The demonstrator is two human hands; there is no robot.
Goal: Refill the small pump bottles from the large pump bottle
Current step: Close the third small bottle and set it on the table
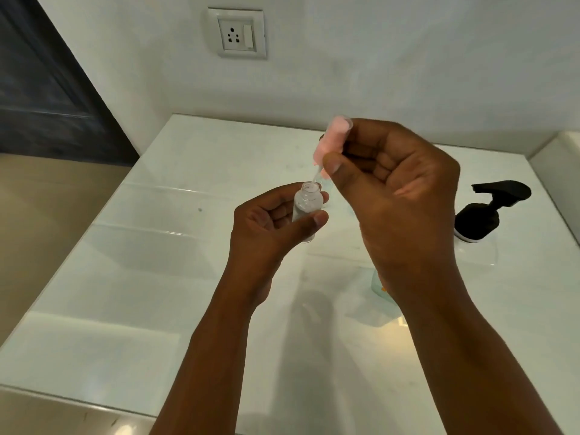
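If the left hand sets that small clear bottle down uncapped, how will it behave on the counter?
The small clear bottle looks narrow and tall, so it probably tips easily. It seems light. The glossy counter may let it slide, and its open neck would spill.

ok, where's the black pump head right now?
Head view: black pump head stands on the white counter at far right, beyond the right hand, untouched.

White glossy countertop [125, 277] fills most of view, faint seams across left part. White wall [408, 58] behind it. Wall socket plate [237, 33] far centre-left, three-pin outlet with rocker switch on its right. Dark panelled door [40, 83] far left. Beige floor [47, 221] below door, left of countertop. Raised white ledge [561, 164] at far right edge.
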